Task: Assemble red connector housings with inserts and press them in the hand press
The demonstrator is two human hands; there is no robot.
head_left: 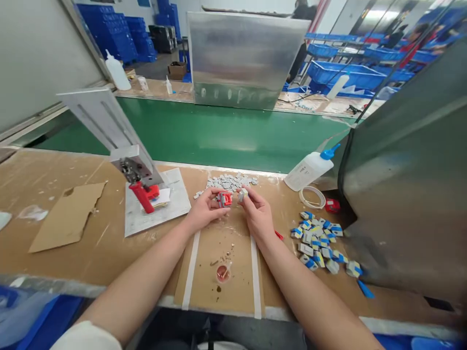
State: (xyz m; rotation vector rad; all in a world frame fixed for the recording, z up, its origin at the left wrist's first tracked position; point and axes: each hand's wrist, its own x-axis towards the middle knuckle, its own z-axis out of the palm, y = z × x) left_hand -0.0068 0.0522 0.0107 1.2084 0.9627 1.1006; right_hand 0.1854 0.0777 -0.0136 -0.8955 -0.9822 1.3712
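Observation:
Near the middle of the bench, my left hand [205, 210] grips a small red and grey part [224, 199] between thumb and fingers. Just to its right, my right hand [258, 214] pinches a small whitish block [242, 194]. The two pieces are apart, a short way from each other. Behind both hands lies a spread of small flat grey pieces [229, 182]. In front of them, a small dish with reddish content [223, 273] stands on cardboard [237, 296] between two white strips, with brown crumbs around it.
A metal press with a red handle [141, 197] stands at left on a pale plate [134, 226], near torn cardboard [69, 218]. At right are a blue-tipped bottle [308, 170], a tape ring [312, 198] and a heap of grey-blue blocks [319, 240]. A green belt [219, 133] runs behind.

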